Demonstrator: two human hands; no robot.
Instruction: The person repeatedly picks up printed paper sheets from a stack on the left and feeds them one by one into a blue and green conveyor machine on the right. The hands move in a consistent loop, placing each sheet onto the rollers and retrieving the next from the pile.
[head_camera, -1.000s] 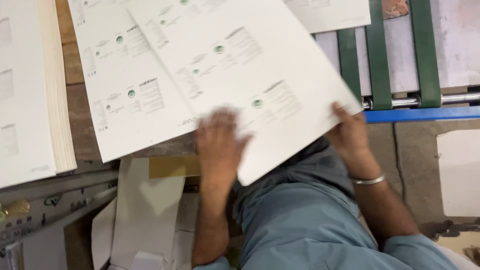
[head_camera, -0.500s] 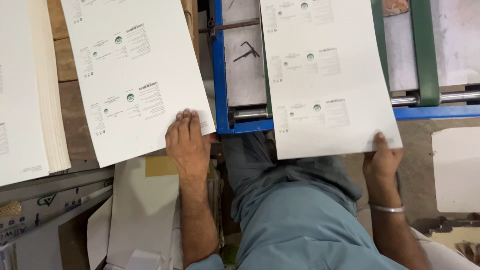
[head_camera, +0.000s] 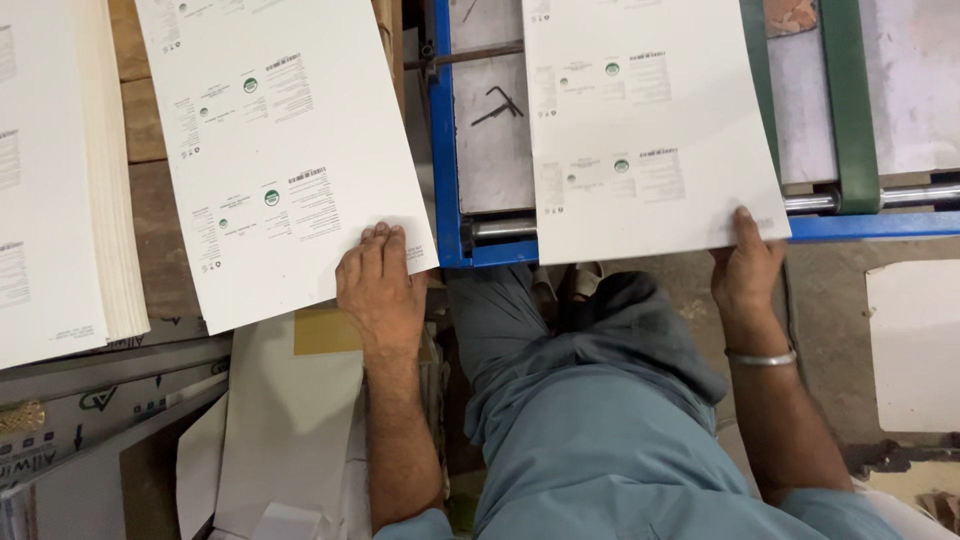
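My left hand (head_camera: 380, 285) lies flat on the near right corner of a white printed sheet (head_camera: 280, 150) that rests on a wooden surface at the left. My right hand (head_camera: 745, 265), with a metal bangle on its wrist, grips the near right corner of a second white printed sheet (head_camera: 645, 120). That sheet lies over the blue-framed machine bed (head_camera: 445, 150) with its grey metal plate (head_camera: 490, 150). My legs in grey-blue trousers (head_camera: 600, 420) fill the lower middle.
A thick stack of white printed sheets (head_camera: 60, 170) stands at far left. A green belt (head_camera: 848, 100) and a steel roller (head_camera: 880, 198) cross the machine at right. Loose card pieces (head_camera: 280, 430) lie below left, another white card (head_camera: 915, 345) at the right.
One sheet has been drawn off the left pile and carried right onto the machine bed by my right hand. My left hand now rests on the corner of the left sheet.
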